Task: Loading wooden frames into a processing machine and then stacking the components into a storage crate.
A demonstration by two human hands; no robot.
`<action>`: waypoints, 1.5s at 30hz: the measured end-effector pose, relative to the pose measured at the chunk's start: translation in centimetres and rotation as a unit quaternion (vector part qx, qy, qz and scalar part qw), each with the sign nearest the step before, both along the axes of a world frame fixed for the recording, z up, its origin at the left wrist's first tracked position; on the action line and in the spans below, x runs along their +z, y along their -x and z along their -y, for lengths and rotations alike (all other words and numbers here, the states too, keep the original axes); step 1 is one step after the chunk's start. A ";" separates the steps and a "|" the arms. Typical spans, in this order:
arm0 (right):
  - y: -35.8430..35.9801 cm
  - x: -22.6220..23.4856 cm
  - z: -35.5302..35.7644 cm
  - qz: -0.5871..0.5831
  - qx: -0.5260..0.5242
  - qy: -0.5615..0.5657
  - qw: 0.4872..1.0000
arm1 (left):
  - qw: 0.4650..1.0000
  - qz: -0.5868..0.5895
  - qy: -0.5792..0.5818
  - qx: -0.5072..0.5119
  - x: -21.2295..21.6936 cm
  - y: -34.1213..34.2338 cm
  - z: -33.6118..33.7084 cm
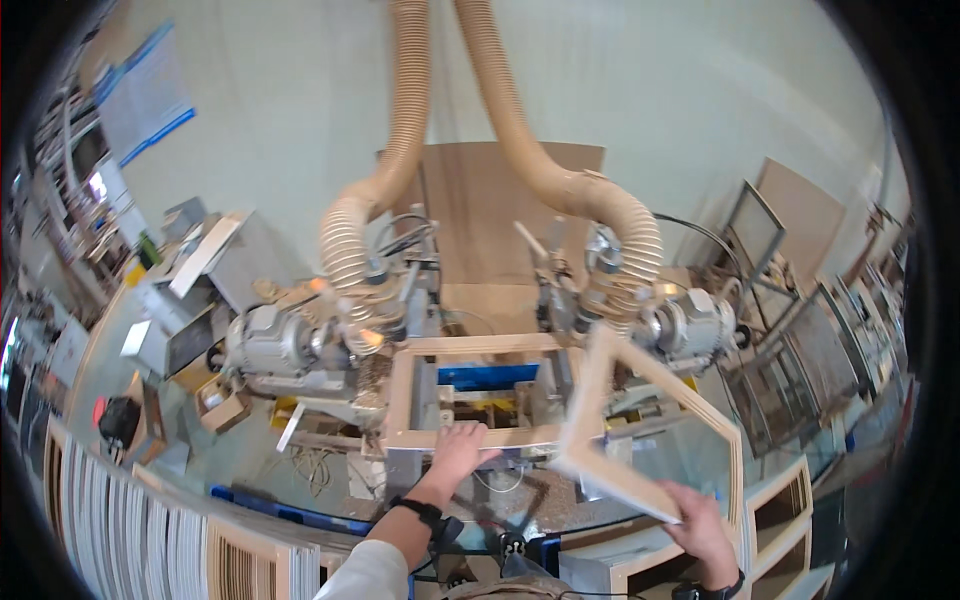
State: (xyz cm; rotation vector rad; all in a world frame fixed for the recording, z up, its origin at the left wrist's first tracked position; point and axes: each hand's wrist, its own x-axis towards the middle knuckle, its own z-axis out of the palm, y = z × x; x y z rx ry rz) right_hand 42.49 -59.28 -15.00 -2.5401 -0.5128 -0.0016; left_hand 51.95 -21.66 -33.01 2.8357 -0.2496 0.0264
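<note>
A light wooden frame (400, 388) lies across the middle of a two-headed machine. On its near rail rests my left hand (462, 450), the fingers laid flat and the thumb held apart. My right hand (700, 522) is closed around the near corner of a second wooden frame (618, 480), which is raised and tilted to the right of the first. This frame's left side overlaps the right end of the lying one; whether they touch I cannot tell.
Grey motors (268, 338) flank the machine, and two ribbed hoses (408, 90) come down to it. Stacked panels (135, 515) stand at the near left. More frames (780, 520) are piled at the near right. A cardboard box (222, 402) sits left of the machine.
</note>
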 end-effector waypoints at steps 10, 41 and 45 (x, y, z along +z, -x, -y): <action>-10.2 -8.7 -18.6 -0.041 0.291 0.182 0.938 | 0.962 -0.270 0.028 -0.023 5.9 25.3 -4.0; -9.3 -16.2 -9.9 0.229 0.006 -0.058 0.972 | 0.754 0.031 -0.118 0.645 -0.6 54.1 -12.8; -2.8 -23.5 6.7 0.266 -0.411 0.003 0.872 | 0.763 -0.008 -0.358 0.538 1.9 54.3 -13.1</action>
